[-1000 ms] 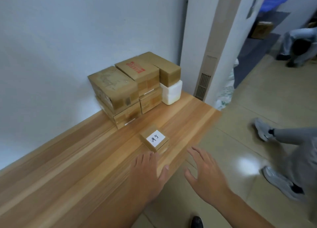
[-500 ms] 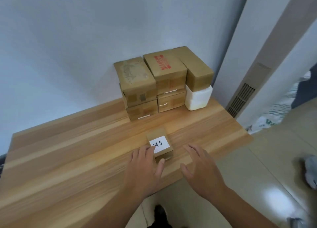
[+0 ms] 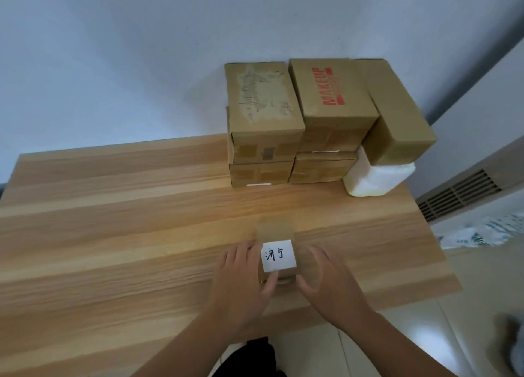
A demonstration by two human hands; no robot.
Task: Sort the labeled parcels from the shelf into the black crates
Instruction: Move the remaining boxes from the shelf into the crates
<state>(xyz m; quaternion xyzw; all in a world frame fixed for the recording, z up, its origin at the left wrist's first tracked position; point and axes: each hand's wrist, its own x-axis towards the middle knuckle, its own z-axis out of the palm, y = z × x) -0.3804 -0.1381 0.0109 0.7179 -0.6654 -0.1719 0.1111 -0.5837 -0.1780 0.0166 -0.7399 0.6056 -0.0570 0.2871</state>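
Near the counter's [image 3: 113,220] front edge sits the parcel [image 3: 274,232], a small cardboard cube. It has a white label [image 3: 278,256] on top with black handwritten characters. My left hand [image 3: 241,283] grasps it: the fingers [image 3: 245,247] curl along its left side and the thumb presses low on its front face. My right hand [image 3: 331,280] is released, with the fingers spread and relaxed just beside the parcel's right side and the thumb near the front right corner. That edge is blurred, so I cannot tell whether this hand touches the cardboard. The parcel rests flat on the wood, upright, with the label facing up toward me.

Well behind it, a stack [image 3: 320,149] of cardboard boxes stands at the back of the counter against the wall [image 3: 113,64]. The upper left box [image 3: 263,104] shows the torn remains of a sticker, and the one beside it [image 3: 331,93] carries red print. Each of these lies on a flatter box below. At the right end a plain box [image 3: 397,115] sits on a white foam block [image 3: 377,178] and overhangs it. Right of the counter I see a vent grille [image 3: 459,192] low in a white panel, and pale floor [image 3: 425,334] below.
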